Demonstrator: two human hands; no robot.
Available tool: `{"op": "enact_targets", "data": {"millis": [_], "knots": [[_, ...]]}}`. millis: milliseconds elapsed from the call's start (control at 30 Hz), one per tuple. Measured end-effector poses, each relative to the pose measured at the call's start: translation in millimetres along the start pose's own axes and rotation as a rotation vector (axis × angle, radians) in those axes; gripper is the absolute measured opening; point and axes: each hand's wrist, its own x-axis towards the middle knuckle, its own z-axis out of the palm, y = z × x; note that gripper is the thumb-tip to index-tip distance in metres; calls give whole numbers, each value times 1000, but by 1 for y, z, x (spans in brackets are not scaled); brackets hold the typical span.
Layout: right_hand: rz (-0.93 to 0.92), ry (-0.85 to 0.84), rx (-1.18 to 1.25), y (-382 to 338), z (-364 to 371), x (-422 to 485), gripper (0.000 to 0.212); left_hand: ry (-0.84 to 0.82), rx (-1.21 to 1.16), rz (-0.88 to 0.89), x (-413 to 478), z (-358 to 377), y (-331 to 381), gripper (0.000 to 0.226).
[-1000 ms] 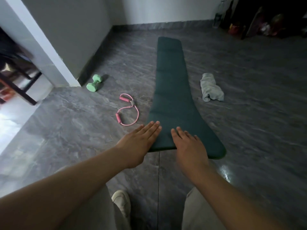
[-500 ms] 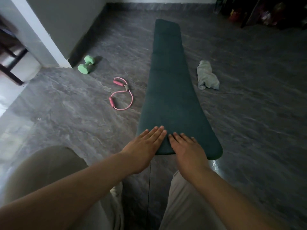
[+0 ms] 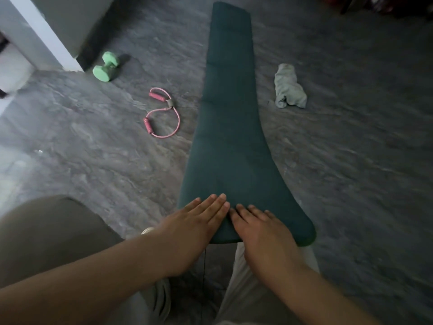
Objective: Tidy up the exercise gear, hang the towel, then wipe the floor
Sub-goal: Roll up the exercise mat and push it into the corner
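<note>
Dark green mat (image 3: 230, 127) lies unrolled on the grey floor (image 3: 351, 172), running from 6 to 12 o'clock. Left hand (image 3: 194, 221) and right hand (image 3: 262, 231) lie flat on its near end, fingers straight, gripping nothing; they hide part of the near edge. Crumpled pale towel (image 3: 289, 86) lies at 2 o'clock, apart from the mat. Pink resistance band (image 3: 161, 113) lies at 10 o'clock, green dumbbell (image 3: 105, 66) at 11. Objects at top right are dark, cut off and unidentifiable.

no readable text, labels or signs
</note>
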Motion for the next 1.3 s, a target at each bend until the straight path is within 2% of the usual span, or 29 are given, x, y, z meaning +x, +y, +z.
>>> {"op": "enact_targets", "data": {"millis": [133,200,300,400,500,633,800,933,1100,1233,1300], "knots": [[-60,41,-65,-6,5,-7,59,-40,6,64,-13,5,-2,89],[-69,29,-81,-6,4,-1,60,-45,10,38,-10,1,-4,86],[-20,60,-88,4,-4,20,48,-27,29,-40,11,-7,-12,79],[-6,-21,-124,20,-10,52,71,-21,76,-109,41,-8,-23,78],[44,-74,-172,32,-5,78,66,-49,97,-193,67,-6,-38,72],[108,-63,-174,40,17,102,61,-54,57,-261,92,0,-52,80],[161,-110,-170,38,47,126,79,-155,25,-265,97,38,-67,92],[232,-158,-154,28,81,145,90,-160,9,-301,99,70,-79,88],[318,5,-135,14,104,167,83,37,69,-420,93,94,-87,87],[282,72,-158,18,109,188,88,48,206,-400,103,96,-95,90],[293,77,-157,24,118,195,83,24,272,-377,109,98,-102,92]]}}
